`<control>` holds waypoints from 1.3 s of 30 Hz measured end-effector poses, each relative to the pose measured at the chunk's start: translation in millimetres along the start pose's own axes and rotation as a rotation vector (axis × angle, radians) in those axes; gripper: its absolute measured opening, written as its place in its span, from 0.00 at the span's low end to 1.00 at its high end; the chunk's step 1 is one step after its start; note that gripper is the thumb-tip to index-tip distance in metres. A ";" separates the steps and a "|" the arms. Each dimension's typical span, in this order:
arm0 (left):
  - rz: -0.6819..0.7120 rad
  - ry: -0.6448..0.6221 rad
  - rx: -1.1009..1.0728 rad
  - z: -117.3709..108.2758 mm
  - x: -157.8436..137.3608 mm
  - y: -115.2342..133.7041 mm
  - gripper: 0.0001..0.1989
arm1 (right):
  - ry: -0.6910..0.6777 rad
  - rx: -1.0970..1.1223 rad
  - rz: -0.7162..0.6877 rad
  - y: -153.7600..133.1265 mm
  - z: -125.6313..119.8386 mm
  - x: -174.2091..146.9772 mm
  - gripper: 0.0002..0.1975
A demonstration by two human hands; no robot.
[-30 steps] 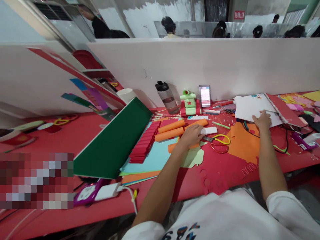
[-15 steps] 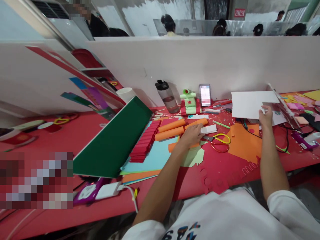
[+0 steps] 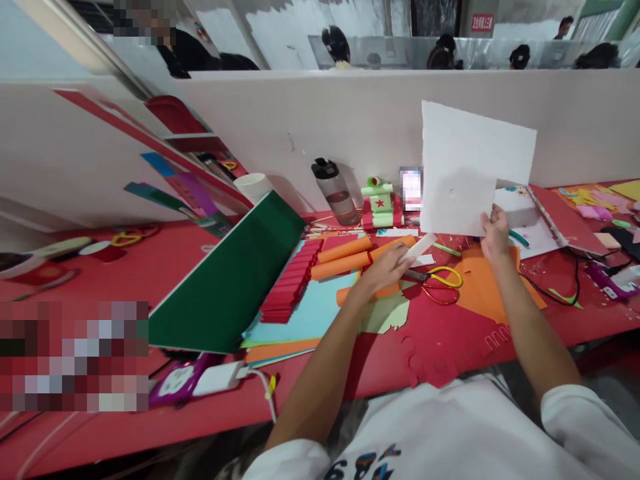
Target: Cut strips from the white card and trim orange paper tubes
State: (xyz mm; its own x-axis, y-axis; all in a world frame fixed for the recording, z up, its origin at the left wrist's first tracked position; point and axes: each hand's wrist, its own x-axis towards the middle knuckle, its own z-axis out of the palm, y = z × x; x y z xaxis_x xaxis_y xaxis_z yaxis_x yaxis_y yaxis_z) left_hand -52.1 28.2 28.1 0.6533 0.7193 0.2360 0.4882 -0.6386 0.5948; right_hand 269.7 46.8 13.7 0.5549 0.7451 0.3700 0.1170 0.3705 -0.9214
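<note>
My right hand (image 3: 495, 235) is closed on the lower right corner of a large white sheet (image 3: 465, 167), held upright above the table with a notch cut from one corner. Between the fingers of my left hand (image 3: 386, 268) is a small white paper strip (image 3: 419, 248), tilted up. Another white piece (image 3: 425, 261) lies just under it. Scissors (image 3: 440, 276) with yellow and red handles rest beside my left hand. Orange paper rolls (image 3: 341, 267) and a red pleated paper strip (image 3: 293, 280) lie to its left. Orange paper (image 3: 483, 287) is below my right hand.
A green board (image 3: 225, 287) leans at the left. Along the partition stand a water bottle (image 3: 336, 193), a green and red paper model (image 3: 380, 203) and a phone (image 3: 412, 189). An open white box (image 3: 543, 233), cables and a power strip (image 3: 607, 280) are at the right.
My right hand has lifted the white sheet and moved it left, uncovering the white box behind. My left hand has raised a white strip off the table.
</note>
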 end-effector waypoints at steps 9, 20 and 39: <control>-0.126 -0.051 -0.596 -9.9 -3.1 20.8 0.25 | -0.082 0.308 -0.009 -16.7 19.9 -22.9 0.26; -0.343 0.051 -0.842 15.7 6.3 17.6 0.31 | -0.476 0.327 0.218 -45.2 49.2 -71.2 0.31; -0.340 0.176 -0.573 22.3 11.1 18.9 0.28 | -0.466 0.274 0.333 -30.4 66.1 -89.4 0.22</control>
State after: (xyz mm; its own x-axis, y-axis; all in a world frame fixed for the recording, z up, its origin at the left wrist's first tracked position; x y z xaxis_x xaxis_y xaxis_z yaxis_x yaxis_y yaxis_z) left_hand -22.6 18.0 24.8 0.3905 0.9189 0.0565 0.2352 -0.1589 0.9589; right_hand 162.0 5.6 16.5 0.1009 0.9852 0.1385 -0.2494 0.1598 -0.9551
